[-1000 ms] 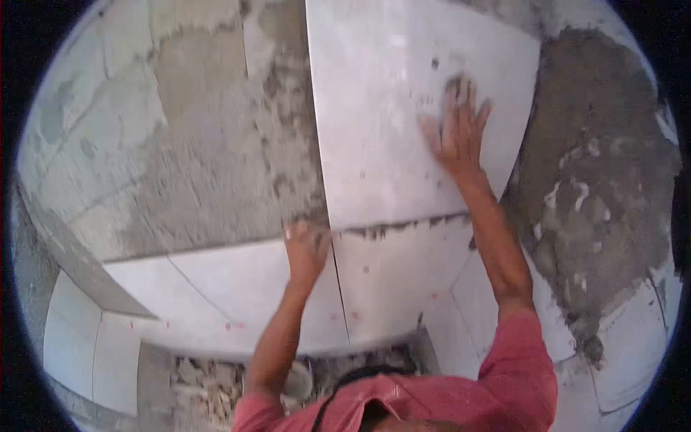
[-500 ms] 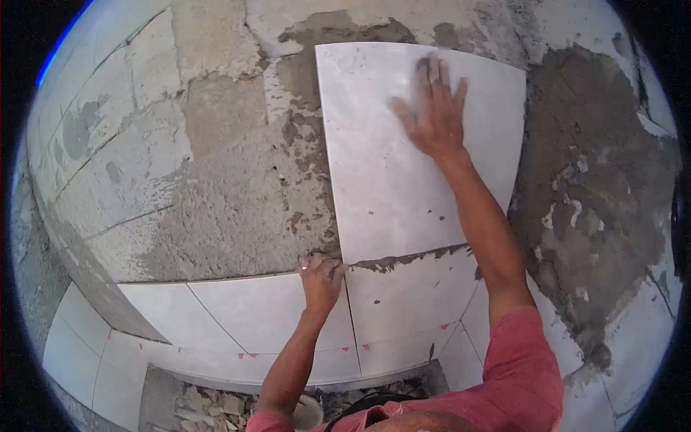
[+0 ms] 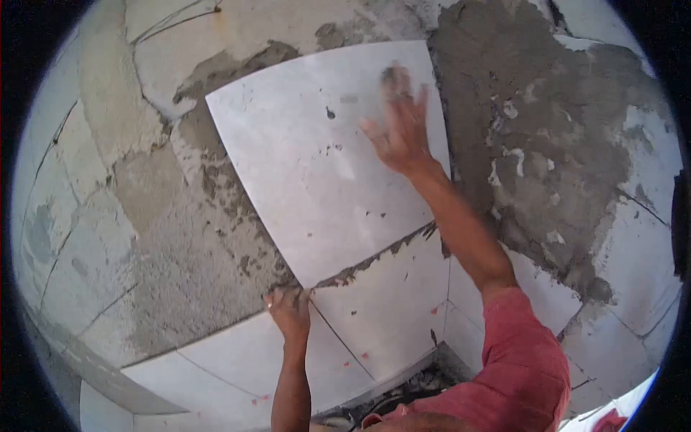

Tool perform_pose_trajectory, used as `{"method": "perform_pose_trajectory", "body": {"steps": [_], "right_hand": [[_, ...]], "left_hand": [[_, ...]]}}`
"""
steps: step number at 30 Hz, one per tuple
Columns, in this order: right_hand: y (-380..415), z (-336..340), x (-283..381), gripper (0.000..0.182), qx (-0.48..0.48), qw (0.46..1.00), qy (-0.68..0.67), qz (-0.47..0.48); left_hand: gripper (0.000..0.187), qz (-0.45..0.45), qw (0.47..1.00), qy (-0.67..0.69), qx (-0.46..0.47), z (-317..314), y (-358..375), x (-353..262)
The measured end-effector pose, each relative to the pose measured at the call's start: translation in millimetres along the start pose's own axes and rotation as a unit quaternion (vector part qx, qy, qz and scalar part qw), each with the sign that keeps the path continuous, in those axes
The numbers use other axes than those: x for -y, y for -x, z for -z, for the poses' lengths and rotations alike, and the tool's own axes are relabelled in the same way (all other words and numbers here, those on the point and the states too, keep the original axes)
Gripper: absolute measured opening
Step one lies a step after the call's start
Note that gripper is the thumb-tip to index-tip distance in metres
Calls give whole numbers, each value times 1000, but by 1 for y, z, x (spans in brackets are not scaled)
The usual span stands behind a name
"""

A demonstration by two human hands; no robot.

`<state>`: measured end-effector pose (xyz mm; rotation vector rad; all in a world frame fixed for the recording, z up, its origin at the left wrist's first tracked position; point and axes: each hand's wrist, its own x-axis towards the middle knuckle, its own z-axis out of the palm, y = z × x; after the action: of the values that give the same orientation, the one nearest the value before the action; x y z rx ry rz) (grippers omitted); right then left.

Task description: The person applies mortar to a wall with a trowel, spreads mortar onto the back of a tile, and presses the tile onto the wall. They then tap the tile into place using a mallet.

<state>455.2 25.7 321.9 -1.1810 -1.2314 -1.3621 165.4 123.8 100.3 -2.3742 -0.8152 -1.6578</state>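
A large white tile (image 3: 317, 165) stands against the wall above a row of white tiles (image 3: 381, 317), with dark mortar along the joint between them. My right hand (image 3: 403, 129) lies against the upper right part of the large tile, fingers spread and blurred at the tips. Near the tile's lower left corner, my left hand (image 3: 290, 309) rests on the top edge of the lower row. Its fingers are bent over that edge, and what they may hold is hidden.
Wet grey mortar (image 3: 554, 151) covers the wall to the right. Rough plaster (image 3: 201, 252) and bare blocks (image 3: 86, 266) are on the left. Small red pieces (image 3: 365, 355) show at the lower joints. Dark rubble (image 3: 425, 381) lies at the bottom.
The view has turned and shifted, so the large tile appears tilted and further left. My right hand is still spread on its upper right part; my left hand remains by its lower left corner.
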Motion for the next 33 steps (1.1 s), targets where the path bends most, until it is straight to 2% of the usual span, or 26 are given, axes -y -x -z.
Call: {"method": "perform_pose_trajectory", "body": {"steps": [1, 2, 4, 6, 9, 11, 12, 14, 15, 16, 17, 18, 19, 22, 24, 26, 28, 30, 32, 33], "right_hand": [[1, 18, 5, 81, -41, 999, -7, 1], [9, 2, 3, 81, -41, 999, -5, -4], [18, -44, -8, 81, 54, 997, 57, -28], [-1, -36, -8, 81, 68, 997, 29, -33], [-14, -19, -7, 82, 46, 997, 57, 19], [-19, 6, 10, 80, -106, 994, -9, 30], [-23, -12, 14, 80, -100, 994, -22, 33], [-19, -51, 16, 77, 48, 998, 30, 29], [-22, -52, 17, 77, 32, 999, 17, 39], [-21, -37, 27, 77, 39, 998, 12, 39], [-15, -21, 40, 78, 5, 998, 0, 58], [-21, -16, 46, 78, -41, 995, -8, 88], [-21, -27, 48, 78, -43, 995, -19, 93], [-5, -61, 53, 76, 48, 994, 3, 96], [-17, -64, 47, 75, 11, 992, 13, 127], [-22, -32, 56, 76, -2, 988, 59, 142], [-14, 5, 73, 76, -76, 982, -42, 170], [-14, -19, 71, 78, -54, 984, -38, 164], [-9, -56, 65, 80, 26, 987, 34, 153], [-9, -67, 52, 79, 71, 980, 116, 148]], "left_hand": [[15, 16, 1000, 11, 0, 2, 3, -1], [15, 32, 999, 19, 4, 5, 6, 1], [12, 11, 1000, 4, -9, -1, 4, 4], [11, -2, 1000, -9, -12, 0, 8, 4], [12, 15, 1000, -4, -5, 1, 2, 1], [13, -25, 999, -26, -25, 5, 5, 1], [13, -12, 999, -33, -27, 3, 7, 5], [12, -33, 996, -73, -42, -1, 11, 7], [11, 30, 999, -9, -7, 8, 3, -9], [11, 37, 999, -11, -3, 7, 7, -7], [11, 26, 1000, -9, 6, 5, 15, 0], [11, 9, 1000, -5, -1, 1, 6, 4], [11, 17, 1000, -11, -8, 1, 3, 5], [11, 52, 999, 2, 12, 5, 8, 2], [12, 5, 995, -94, -20, 1, 9, 2], [12, 17, 998, -58, 4, 4, 20, 4], [12, 23, 999, -25, 3, 3, 9, 7], [12, 36, 999, -7, -2, 3, 5, 2], [12, 41, 999, -36, 2, 1, 11, 7], [11, 28, 998, -61, -13, -6, 8, 9]]}}
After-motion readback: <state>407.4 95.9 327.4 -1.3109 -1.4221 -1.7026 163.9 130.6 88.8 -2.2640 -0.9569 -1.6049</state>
